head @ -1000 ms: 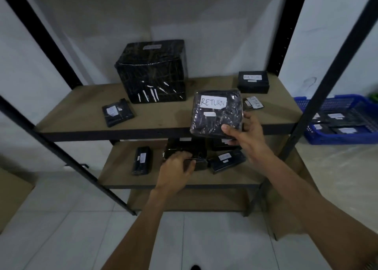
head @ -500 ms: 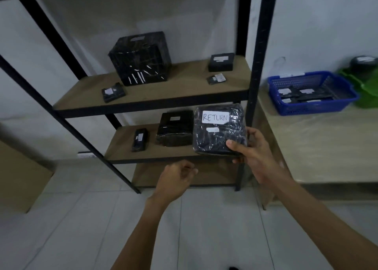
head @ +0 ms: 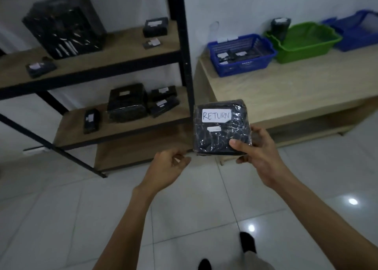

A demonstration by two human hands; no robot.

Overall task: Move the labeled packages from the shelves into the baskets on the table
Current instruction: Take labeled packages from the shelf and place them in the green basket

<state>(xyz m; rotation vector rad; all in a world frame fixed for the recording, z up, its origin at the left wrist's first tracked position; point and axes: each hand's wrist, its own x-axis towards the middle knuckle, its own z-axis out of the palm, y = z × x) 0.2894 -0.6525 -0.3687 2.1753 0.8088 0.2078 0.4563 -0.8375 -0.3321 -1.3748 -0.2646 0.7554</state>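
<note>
My right hand (head: 258, 153) grips a black wrapped package (head: 219, 134) with a white label reading RETURN, held in the air in front of the table's left end. My left hand (head: 166, 168) hangs beside it, fingers loosely curled, holding nothing. On the table stand a blue basket (head: 241, 65) with several labelled packages, a green basket (head: 304, 44) with a black package (head: 280, 27) leaning at its far-left corner, and another blue basket (head: 356, 32) at the far right. Several black packages lie on the shelves (head: 114, 65), among them a large black box (head: 65, 27).
The black metal post (head: 184, 50) of the shelf unit stands between the shelves and the wooden table (head: 286, 89). White tiled floor lies below. My feet (head: 246, 243) show at the bottom edge.
I have turned right, away from the shelves toward the table. The RETURN package in my right hand came along and sits lower in view. My left hand withdrew from the lower shelf, holding nothing.
</note>
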